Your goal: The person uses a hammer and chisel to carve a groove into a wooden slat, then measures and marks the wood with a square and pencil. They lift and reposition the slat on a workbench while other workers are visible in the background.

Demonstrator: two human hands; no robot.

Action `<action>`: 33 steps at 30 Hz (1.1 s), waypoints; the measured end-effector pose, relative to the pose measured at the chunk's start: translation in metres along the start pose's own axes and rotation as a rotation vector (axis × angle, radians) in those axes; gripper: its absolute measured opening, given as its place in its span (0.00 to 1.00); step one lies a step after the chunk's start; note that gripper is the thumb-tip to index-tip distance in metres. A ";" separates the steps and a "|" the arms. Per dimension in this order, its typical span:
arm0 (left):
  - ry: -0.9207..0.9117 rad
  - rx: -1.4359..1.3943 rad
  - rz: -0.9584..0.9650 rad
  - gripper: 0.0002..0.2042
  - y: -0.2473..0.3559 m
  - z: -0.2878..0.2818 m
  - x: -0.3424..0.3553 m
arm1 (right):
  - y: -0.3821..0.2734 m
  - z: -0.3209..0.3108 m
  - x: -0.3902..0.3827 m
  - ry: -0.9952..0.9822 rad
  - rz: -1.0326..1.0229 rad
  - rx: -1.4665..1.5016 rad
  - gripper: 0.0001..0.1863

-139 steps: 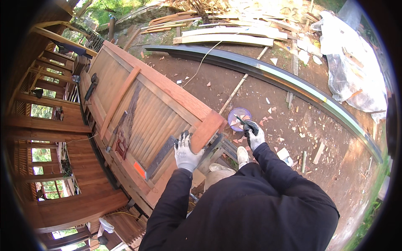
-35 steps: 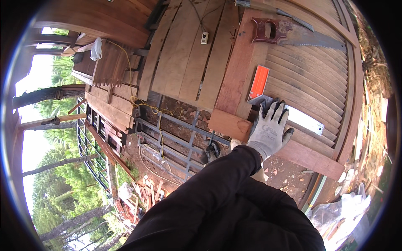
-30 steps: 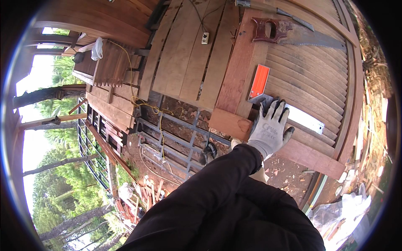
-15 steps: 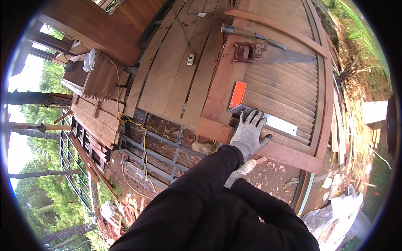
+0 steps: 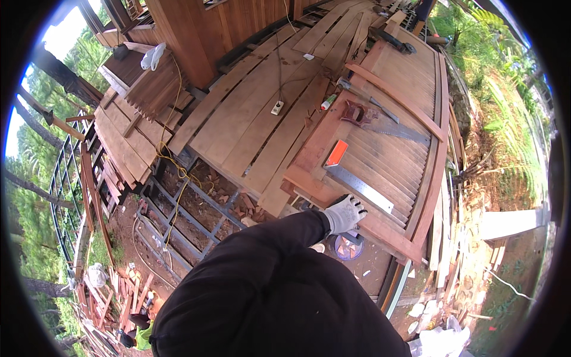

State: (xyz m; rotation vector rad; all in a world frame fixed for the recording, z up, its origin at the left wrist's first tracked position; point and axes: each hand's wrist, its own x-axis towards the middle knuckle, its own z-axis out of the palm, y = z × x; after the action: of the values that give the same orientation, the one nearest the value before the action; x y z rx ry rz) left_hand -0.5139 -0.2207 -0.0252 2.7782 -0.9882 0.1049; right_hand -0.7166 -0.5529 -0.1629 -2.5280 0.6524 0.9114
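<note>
My left hand (image 5: pixel 346 214), in a light grey glove with dark fingertips, rests with bent, separated fingers on the end rail (image 5: pixel 389 236) of a reddish louvred wooden panel (image 5: pixel 380 160). Just beyond it a metal square (image 5: pixel 363 187) with an orange stock (image 5: pixel 336 152) lies across the panel. Farther up are a handsaw (image 5: pixel 398 130) with a dark red handle, a hammer-like tool (image 5: pixel 369 96) and a small white tube (image 5: pixel 328 102). My right hand is hidden behind my black-sleeved arm and body.
Deck boards (image 5: pixel 232 131) carry a socket on a cable (image 5: pixel 277 107). An open steel frame (image 5: pixel 196 211) with yellow cord spans dirt at left. A purple lid (image 5: pixel 348 250), scrap timber (image 5: pixel 110 294), plastic sheeting (image 5: pixel 443 339) and a green-black shape I cannot make out (image 5: pixel 143 336) surround me.
The view has swung to show more deck and slope. My left hand has slid off the square toward me onto the end rail. My right hand has dropped out of sight.
</note>
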 end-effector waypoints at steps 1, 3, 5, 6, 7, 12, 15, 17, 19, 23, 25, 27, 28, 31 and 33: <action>-0.159 -0.023 -0.068 0.21 0.001 -0.017 0.012 | 0.007 -0.004 -0.002 0.004 0.019 0.008 0.10; -0.261 -0.027 -0.128 0.17 -0.007 -0.024 0.033 | 0.017 -0.010 -0.003 0.005 0.039 0.038 0.10; -0.213 0.082 -0.155 0.18 -0.013 -0.029 0.051 | 0.023 -0.014 -0.002 0.006 0.046 0.070 0.10; -0.191 0.157 -0.180 0.19 -0.014 -0.029 0.057 | 0.029 -0.018 -0.004 0.009 0.054 0.076 0.10; -0.185 0.123 -0.189 0.21 -0.017 -0.028 0.059 | 0.031 -0.018 -0.008 0.006 0.064 0.091 0.10; -0.119 -0.030 -0.217 0.30 -0.037 -0.010 0.066 | 0.038 -0.028 -0.008 0.015 0.070 0.136 0.10; -0.167 -0.060 -0.206 0.30 -0.039 -0.016 0.067 | 0.040 -0.030 -0.013 0.023 0.079 0.163 0.10; -0.181 -0.078 -0.200 0.31 -0.042 -0.017 0.068 | 0.039 -0.031 -0.016 0.026 0.077 0.172 0.10; -0.189 -0.095 -0.194 0.31 -0.044 -0.018 0.068 | 0.037 -0.034 -0.017 0.034 0.071 0.182 0.10; -0.186 -0.101 -0.214 0.32 -0.047 -0.015 0.066 | 0.035 -0.039 -0.016 0.031 0.044 0.181 0.10; -0.213 -0.110 -0.228 0.32 -0.048 -0.016 0.066 | 0.034 -0.041 -0.018 0.033 0.040 0.186 0.10; -0.185 -0.131 -0.229 0.32 -0.051 -0.012 0.065 | 0.030 -0.040 -0.017 0.030 0.017 0.195 0.10; -0.177 -0.142 -0.212 0.32 -0.048 -0.009 0.067 | 0.035 -0.039 -0.021 0.037 0.026 0.211 0.09; -0.169 -0.135 -0.199 0.33 -0.043 -0.006 0.074 | 0.037 -0.034 -0.035 0.064 0.013 0.293 0.09; -0.111 -0.161 -0.224 0.31 -0.049 -0.006 0.068 | 0.014 -0.039 -0.048 0.087 -0.004 0.360 0.09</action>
State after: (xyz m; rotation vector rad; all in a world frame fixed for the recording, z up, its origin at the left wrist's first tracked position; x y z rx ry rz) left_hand -0.4306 -0.2245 -0.0180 2.7462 -0.6677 -0.1560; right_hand -0.7380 -0.5691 -0.1053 -2.2530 0.7614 0.6196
